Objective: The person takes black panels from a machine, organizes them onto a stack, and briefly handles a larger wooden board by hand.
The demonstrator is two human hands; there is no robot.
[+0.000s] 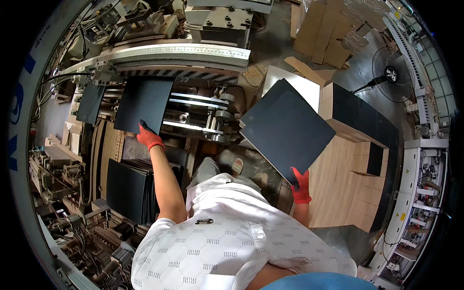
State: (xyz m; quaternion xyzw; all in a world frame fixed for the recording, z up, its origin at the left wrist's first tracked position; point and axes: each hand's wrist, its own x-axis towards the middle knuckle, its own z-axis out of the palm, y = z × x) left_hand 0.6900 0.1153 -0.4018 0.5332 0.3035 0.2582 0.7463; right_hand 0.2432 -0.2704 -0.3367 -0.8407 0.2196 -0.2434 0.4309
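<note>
Both my hands wear red work gloves with dark grip patches. My left hand [150,136] is closed at the near edge of a black rectangular panel [146,102], which lies across the metal rails of a machine. My right hand [300,185] is closed on the near corner of another black panel [288,126]. This one is turned at an angle and lies on top of a stack, whose edges show along its left side. Where my fingers go under the panels, they are hidden.
A further black panel [90,103] lies on the rails to the left. Below my left forearm stands a stack of dark panels [126,189]. Wood-grain boards [333,186] pile up at the right, near a standing fan [390,74]. A machine beam [169,52] crosses behind the rails.
</note>
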